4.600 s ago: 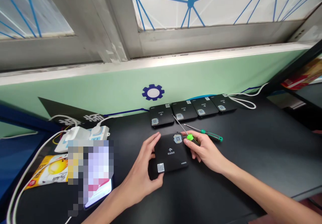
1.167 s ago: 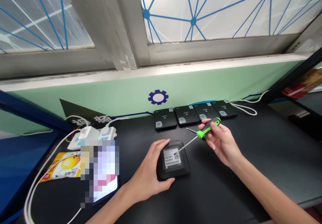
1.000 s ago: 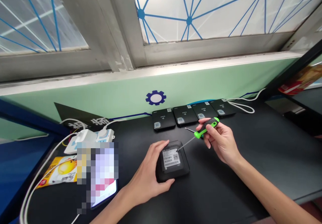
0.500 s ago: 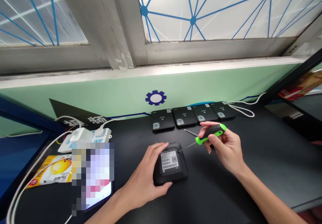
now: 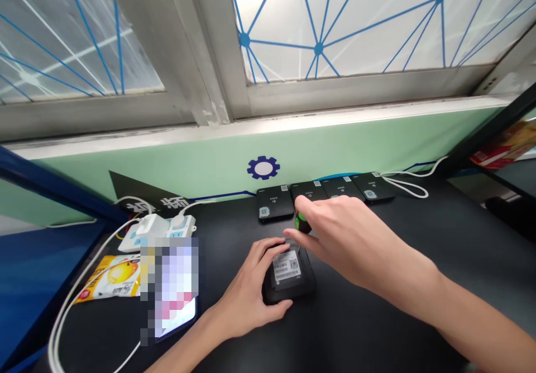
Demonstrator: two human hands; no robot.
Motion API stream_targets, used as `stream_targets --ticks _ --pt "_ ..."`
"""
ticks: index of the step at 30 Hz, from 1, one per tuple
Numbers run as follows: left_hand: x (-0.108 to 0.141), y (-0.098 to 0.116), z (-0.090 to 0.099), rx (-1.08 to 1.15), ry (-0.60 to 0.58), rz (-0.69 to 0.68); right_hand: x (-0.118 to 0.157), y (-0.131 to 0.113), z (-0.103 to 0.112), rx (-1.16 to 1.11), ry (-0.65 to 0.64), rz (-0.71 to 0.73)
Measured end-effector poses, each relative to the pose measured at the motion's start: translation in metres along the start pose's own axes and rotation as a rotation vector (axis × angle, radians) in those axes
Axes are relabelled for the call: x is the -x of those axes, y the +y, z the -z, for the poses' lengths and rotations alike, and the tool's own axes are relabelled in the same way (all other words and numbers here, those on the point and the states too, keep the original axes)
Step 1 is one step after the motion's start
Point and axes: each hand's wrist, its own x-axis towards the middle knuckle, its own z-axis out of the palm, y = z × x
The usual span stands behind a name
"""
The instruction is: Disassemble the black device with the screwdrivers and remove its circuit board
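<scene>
A square black device [image 5: 307, 283] with a white printed label lies on the dark table. My left hand [image 5: 251, 289] grips it from the left, thumb at the near edge and fingers over the far left corner. My right hand [image 5: 343, 239] is closed around a green and black screwdriver [image 5: 302, 222] above the device's far right corner. Most of the handle is hidden by the hand, and the tip's exact contact cannot be made out.
Several similar black boxes [image 5: 274, 204] stand in a row along the green wall. On the left are a white power strip [image 5: 132, 238] with cables, a yellow snack packet [image 5: 115, 277] and a phone [image 5: 178, 317] with a lit, blurred screen.
My right hand has moved left and turned over, bringing the screwdriver from a slanted pose to a more upright one over the device. My left hand still holds the device. The view has shifted slightly.
</scene>
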Motion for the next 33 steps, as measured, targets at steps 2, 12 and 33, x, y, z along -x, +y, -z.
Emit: stream_targets --ticks 2,12,33 --pt "-0.003 0.006 0.001 -0.033 -0.005 0.038 -0.001 -0.008 0.006 0.089 -0.003 -0.021" --pt "-0.018 0.001 -0.026 -0.181 0.097 -0.074 -0.005 -0.015 0.027 0.055 -0.272 -0.082" --pt "-0.011 -0.009 -0.024 -0.150 0.055 -0.012 -0.011 -0.014 0.015 0.051 -0.263 -0.124"
